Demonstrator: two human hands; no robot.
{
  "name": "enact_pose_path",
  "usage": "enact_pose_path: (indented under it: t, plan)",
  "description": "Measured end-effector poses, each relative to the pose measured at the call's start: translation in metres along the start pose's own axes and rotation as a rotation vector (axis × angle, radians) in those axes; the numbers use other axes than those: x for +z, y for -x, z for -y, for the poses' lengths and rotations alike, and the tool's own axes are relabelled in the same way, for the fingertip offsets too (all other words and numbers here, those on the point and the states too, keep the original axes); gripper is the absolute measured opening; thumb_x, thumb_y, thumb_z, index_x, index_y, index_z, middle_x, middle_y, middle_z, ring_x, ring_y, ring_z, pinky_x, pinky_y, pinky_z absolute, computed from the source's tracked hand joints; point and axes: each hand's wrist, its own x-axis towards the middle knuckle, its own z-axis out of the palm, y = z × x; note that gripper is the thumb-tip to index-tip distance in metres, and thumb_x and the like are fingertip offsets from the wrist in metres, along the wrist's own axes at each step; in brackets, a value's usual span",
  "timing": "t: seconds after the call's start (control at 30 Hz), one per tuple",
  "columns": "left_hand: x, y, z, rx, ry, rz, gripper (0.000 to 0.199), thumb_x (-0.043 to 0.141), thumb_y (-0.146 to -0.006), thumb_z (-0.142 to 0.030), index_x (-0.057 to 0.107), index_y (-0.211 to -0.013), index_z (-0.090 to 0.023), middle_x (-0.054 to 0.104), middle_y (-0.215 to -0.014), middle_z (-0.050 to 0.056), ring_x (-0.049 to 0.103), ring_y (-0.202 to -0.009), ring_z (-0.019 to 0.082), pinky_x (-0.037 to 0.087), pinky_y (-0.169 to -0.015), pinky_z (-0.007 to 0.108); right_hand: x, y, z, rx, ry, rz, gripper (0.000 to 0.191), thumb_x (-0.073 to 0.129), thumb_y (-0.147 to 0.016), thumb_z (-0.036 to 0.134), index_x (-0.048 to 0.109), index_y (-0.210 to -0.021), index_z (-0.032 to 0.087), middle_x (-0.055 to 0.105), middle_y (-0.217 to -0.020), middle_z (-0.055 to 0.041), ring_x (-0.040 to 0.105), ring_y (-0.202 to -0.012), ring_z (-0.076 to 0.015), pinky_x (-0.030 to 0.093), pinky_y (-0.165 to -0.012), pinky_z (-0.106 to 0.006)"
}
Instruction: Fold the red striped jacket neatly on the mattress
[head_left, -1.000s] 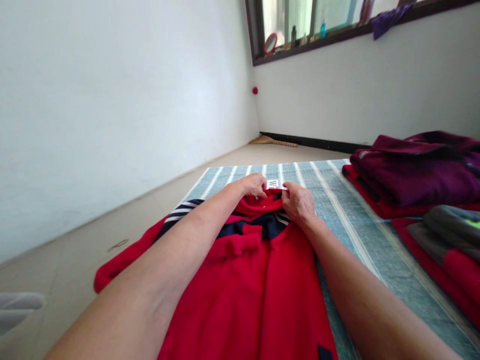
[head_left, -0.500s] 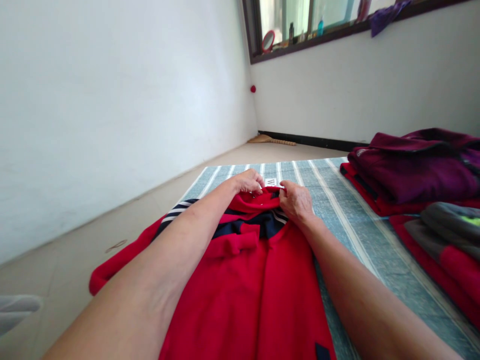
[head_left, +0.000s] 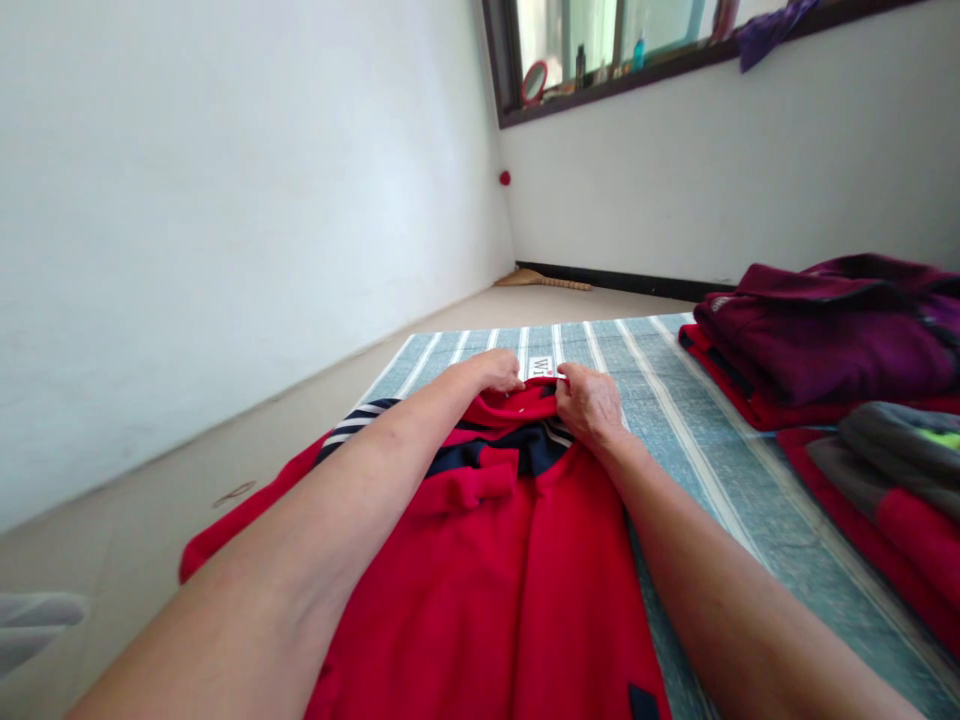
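Observation:
A red jacket [head_left: 480, 590] with navy panels and white stripes at the shoulders lies spread out, its collar at the far end. My left hand [head_left: 498, 370] is closed on the left part of the collar. On the collar's right part, my right hand [head_left: 590, 402] pinches the fabric between thumb and fingers. One red sleeve reaches out to the left beneath my left forearm, which hides part of the jacket's left side.
Blue-and-white striped cloth [head_left: 660, 400] lies under the jacket. To the right are folded maroon clothes [head_left: 825, 340] and a folded grey and red garment [head_left: 900, 470]. A broom [head_left: 544, 281] lies on the floor by the far wall. A window sill holds a small mirror [head_left: 534, 82].
The fingers of my left hand have closed in tighter on the collar. The collar lies slightly flatter, and more of the printed label patch on the cloth beyond it shows.

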Motion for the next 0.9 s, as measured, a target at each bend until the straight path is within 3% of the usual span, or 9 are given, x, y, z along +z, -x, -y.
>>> enact_pose_path:
  t: [0.23,0.4,0.5,0.63,0.9]
  plan:
    - [-0.007,0.005,0.004,-0.059,0.010,0.064,0.022,0.066,-0.068,-0.034,0.064,-0.057,-0.016,0.046,-0.040,-0.003,0.042,-0.045,0.010,0.027,-0.046,0.023,-0.001,0.001,0.001,-0.035,0.027,-0.046,0.030,0.036,-0.090,0.018,0.063,-0.102,0.017,0.067,-0.096,-0.0105,0.058,-0.088,-0.0217,0.034,-0.077,-0.031]
    - [-0.011,0.006,0.014,-0.028,0.141,0.093,0.010,0.068,-0.060,-0.022,0.068,-0.068,-0.016,0.052,-0.048,-0.005,0.046,-0.051,0.010,0.032,-0.047,0.019,-0.003,0.005,0.016,-0.289,0.030,-0.095,0.028,0.036,-0.090,0.018,0.064,-0.095,0.018,0.067,-0.095,-0.0088,0.055,-0.094,-0.0221,0.030,-0.091,-0.034]
    - [-0.009,0.006,0.018,-0.061,0.174,0.109,0.025,0.067,-0.055,-0.015,0.070,-0.080,-0.017,0.051,-0.047,-0.007,0.047,-0.052,0.010,0.034,-0.047,0.019,-0.002,0.008,0.023,-0.413,0.031,-0.002,0.027,0.036,-0.091,0.018,0.064,-0.094,0.019,0.067,-0.093,-0.0067,0.056,-0.094,-0.0205,0.022,-0.101,-0.038]
    - [-0.005,0.007,0.019,-0.079,0.229,0.103,0.032,0.065,-0.053,-0.013,0.070,-0.085,-0.016,0.051,-0.046,-0.007,0.049,-0.052,0.011,0.035,-0.048,0.019,-0.001,0.010,0.024,-0.410,0.038,0.068,0.029,0.034,-0.093,0.021,0.063,-0.091,0.019,0.068,-0.093,-0.0067,0.058,-0.091,-0.0192,0.016,-0.105,-0.040]
    - [-0.001,0.005,0.023,-0.051,0.355,0.072,0.013,0.067,-0.050,-0.015,0.069,-0.063,-0.016,0.056,-0.049,-0.004,0.047,-0.051,0.010,0.037,-0.051,0.022,0.003,0.010,0.022,-0.387,0.037,0.080,0.027,0.035,-0.093,0.020,0.062,-0.087,0.018,0.068,-0.091,-0.0067,0.059,-0.091,-0.0183,0.017,-0.103,-0.038]
